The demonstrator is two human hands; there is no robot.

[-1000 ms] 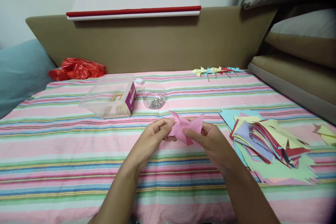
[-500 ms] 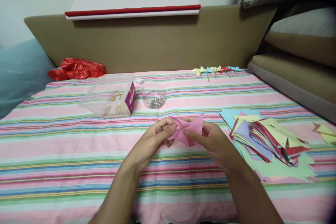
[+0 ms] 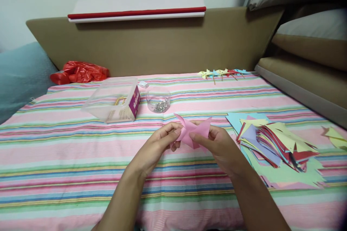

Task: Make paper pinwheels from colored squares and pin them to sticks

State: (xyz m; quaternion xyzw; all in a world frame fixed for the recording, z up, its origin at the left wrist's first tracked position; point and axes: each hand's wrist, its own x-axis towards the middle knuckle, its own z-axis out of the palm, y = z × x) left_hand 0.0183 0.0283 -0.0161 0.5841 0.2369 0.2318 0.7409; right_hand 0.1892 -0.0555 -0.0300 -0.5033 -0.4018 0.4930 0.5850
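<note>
A pink paper pinwheel shape (image 3: 199, 129) with pointed, curled corners is held up between both hands, above the striped cloth. My left hand (image 3: 162, 140) pinches its left side between thumb and fingers. On the right, my right hand (image 3: 217, 144) grips the paper, its thumb pressed near the middle and its fingers behind. The fingertips behind the paper are partly hidden.
A clear bin (image 3: 97, 106) with sticks and a round tub (image 3: 158, 101) of small metal pieces stand beyond my hands. Cut colored paper (image 3: 284, 140) lies right. Finished pinwheels (image 3: 222, 72) and a red bag (image 3: 84, 72) lie at the back.
The paper's upper left corner now stands up higher and its lower part looks less spread. Both hands keep their hold in nearly the same place.
</note>
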